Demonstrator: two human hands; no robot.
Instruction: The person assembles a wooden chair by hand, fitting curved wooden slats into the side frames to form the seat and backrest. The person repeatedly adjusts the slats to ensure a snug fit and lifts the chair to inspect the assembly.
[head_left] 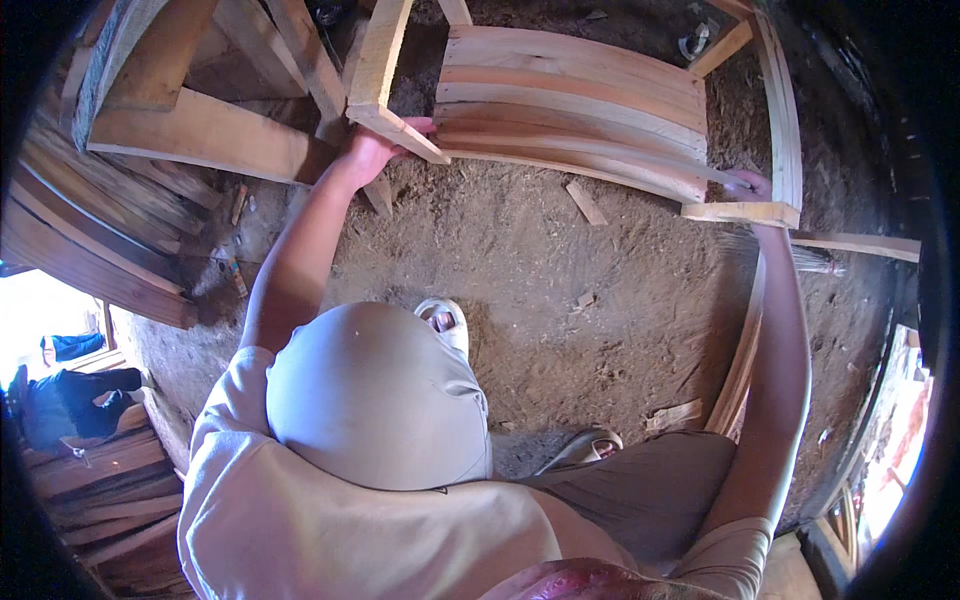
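Observation:
A wooden frame with several pale slats (570, 80) across it stands on the ground in front of me. My left hand (376, 148) reaches past the frame's left leg (405, 133), its fingers closed at the left end of a thin wooden slat (590, 150). That slat runs along the near side of the row, and its right end meets my right hand (750, 184). The fingers of my right hand pinch the slat's tip, just beyond the frame's right leg (740, 212). Part of each hand is hidden behind these pieces.
Stacked boards (100, 245) and another wooden frame (210, 135) stand at the left. Wood offcuts (586, 203) lie on the dirt floor (540, 330). Long strips (740, 360) rest on the right. Another person's dark clothing (75, 405) shows at lower left.

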